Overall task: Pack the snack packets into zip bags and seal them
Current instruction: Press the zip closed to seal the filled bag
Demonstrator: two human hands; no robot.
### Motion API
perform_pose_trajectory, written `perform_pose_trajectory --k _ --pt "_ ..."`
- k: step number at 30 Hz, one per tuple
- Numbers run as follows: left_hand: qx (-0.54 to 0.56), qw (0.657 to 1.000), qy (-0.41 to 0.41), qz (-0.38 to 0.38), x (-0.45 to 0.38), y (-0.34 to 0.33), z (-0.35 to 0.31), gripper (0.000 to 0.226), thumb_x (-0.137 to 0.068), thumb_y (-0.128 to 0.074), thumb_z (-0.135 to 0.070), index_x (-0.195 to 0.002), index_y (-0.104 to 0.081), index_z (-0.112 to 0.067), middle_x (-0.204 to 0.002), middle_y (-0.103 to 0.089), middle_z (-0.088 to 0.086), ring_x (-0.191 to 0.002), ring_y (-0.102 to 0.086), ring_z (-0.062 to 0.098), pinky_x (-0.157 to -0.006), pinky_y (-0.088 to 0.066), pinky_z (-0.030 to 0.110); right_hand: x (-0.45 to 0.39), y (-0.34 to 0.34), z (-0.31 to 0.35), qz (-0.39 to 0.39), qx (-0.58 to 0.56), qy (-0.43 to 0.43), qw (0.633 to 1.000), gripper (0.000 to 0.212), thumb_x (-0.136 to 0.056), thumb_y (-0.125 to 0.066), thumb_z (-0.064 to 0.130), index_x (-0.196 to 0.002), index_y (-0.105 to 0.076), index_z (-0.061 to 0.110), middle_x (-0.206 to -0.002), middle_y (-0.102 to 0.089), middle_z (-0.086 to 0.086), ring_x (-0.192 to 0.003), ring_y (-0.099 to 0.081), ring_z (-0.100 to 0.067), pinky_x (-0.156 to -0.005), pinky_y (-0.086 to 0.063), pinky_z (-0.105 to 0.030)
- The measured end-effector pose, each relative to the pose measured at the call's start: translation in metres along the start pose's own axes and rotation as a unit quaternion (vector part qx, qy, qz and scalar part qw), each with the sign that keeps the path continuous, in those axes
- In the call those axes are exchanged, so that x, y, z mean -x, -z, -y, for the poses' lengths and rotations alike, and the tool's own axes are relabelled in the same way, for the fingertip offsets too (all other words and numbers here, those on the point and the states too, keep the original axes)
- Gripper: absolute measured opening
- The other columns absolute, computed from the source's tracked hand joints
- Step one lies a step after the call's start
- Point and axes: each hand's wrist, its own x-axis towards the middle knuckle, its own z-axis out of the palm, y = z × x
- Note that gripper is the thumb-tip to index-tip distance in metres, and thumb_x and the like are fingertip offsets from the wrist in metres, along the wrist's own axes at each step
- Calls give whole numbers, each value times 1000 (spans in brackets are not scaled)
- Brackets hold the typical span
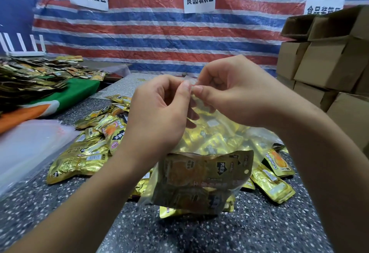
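Speckled grey stone counter (249, 232), striped crinkly tarp (159, 39) behind, cardboard boxes (329, 63) stacked R. Clear zip bag (199, 177) w/ gold foil packets held up mid-frame; left hand (157, 117) & right hand (235, 97) both pinch its top strip. Loose packets (85, 153) piled L, bare counter at near edge.

- We see bare speckled counter (199, 232) near us, open for reaching.
- Loose gold packets (83, 153) crowd the middle; stacked cardboard boxes (323, 67) wall off our right.
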Motion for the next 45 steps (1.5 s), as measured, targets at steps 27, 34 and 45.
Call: perform_pose_trajectory --k 27,34,45 --pt "18 999 19 42 -7 10 16 20 -101 -51 -11 -88 -60 1 -69 -62 9 -55 -64 17 -52 -55 29 -9 -8 -5 -16 9 -33 999 20 -95 -65 30 -78 -74 24 -68 -71 8 -67 -67 -5 -72 -59 -38" --pt "-21 998 -21 46 -8 10 18 20 -101 -50 -11 -88 -61 -1 -69 -63 10 -56 -65 17 -51 -53 26 -5 -13 -5 -24 40 -16 999 25 -97 -61 27 -73 -66 26 -66 -64 7 -60 -59 -7 -57 -51 -33" --pt "33 999 -12 -2 -5 3 24 24 -97 -56 -10 -75 -65 -8 -58 -58 6 -47 -56 17 -44 -44 25 3 -14 -9 -1 91 -29 995 27 -98 -58 40 -72 -56 30 -63 -54 11 -59 -50 0 -51 -36 -17"
